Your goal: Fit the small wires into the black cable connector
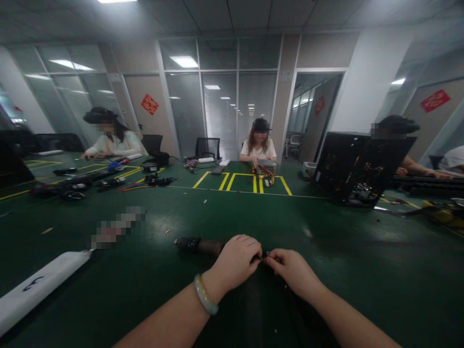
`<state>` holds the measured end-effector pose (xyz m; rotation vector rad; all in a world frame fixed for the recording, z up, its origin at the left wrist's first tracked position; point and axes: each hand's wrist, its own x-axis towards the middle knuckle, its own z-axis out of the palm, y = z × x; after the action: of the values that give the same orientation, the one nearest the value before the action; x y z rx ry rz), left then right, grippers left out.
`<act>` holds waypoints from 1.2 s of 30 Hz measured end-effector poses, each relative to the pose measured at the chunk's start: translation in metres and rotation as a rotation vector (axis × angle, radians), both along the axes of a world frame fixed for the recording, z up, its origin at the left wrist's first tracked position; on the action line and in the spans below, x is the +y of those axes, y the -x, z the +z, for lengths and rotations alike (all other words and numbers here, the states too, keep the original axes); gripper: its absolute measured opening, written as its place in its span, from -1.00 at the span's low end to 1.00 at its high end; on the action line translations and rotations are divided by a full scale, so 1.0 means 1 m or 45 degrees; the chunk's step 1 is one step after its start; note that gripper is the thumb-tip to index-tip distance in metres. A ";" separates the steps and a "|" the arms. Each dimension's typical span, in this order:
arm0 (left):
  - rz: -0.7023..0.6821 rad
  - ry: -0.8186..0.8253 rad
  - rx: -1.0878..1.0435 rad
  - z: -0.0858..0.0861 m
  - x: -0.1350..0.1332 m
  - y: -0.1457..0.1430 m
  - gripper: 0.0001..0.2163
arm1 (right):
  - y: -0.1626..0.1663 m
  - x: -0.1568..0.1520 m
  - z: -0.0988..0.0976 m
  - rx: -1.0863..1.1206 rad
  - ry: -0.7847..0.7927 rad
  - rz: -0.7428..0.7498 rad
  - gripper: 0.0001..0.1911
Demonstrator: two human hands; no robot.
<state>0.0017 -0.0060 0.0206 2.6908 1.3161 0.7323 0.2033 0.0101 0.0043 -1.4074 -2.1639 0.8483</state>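
Counter (362, 270) green, seen from above. White flat piece (39, 285) at far left edge. Dark cylindrical part (197, 245) lies just left of the hands. Left hand (235, 263), bracelet (205, 295) on wrist, and right hand (293, 270) meet fingertip to fingertip, pinching a small dark item (263, 257), too small to identify. Open black case (357, 166) far right.

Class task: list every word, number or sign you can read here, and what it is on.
None can be read.
Red diamond sign on the wall: character too blurred.
Red sign at right: blurred.
White strip on the table: blue mark, illegible.
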 end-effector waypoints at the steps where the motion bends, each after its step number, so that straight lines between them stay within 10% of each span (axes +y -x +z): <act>1: 0.004 -0.009 0.000 0.000 0.000 0.000 -0.91 | 0.000 0.000 0.000 0.000 0.004 0.000 -0.73; 36: 0.078 0.075 0.020 -0.001 0.001 0.001 -0.90 | -0.002 0.001 0.000 -0.029 0.089 -0.012 -0.69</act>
<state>0.0006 -0.0050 0.0194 2.6263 1.4066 0.6681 0.2051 0.0109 0.0041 -1.4669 -2.1617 0.9173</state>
